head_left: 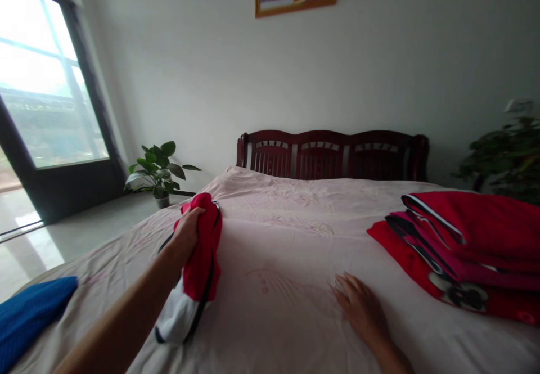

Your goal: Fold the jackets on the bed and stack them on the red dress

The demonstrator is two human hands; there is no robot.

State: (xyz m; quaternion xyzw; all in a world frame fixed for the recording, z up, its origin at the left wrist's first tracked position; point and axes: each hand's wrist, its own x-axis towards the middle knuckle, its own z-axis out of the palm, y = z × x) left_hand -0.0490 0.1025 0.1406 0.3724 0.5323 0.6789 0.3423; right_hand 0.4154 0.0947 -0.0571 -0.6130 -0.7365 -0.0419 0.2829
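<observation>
Across the pale, wrinkled cloth (274, 323), two bare hands. Left hand (189, 230): fingers closed around the far end of one red-and-white garment (206, 264), which is on the left half of the cloth, long and narrow, bunched, soft fabric, dark stripe running along it, white part nearest the camera. Right hand (360, 309): grasping nothing, fingers loosely spread, palm down over the cloth; can't tell if it's pressing.

One folded stack (502, 228) at right, at least three layers, red and magenta, dark-and-white edging, dark-and-pale print on the bottom layer. One blue textured fabric piece (31, 318), left edge, cut off by the frame.

Behind: one dark-red wooden backrest (320, 137), wavy top, three slatted panels. Two leafy plants, left (158, 166) and right (506, 157), the right one blurred. One wood-framed picture display (295, 11) on the wall (189, 53), top cut off.
</observation>
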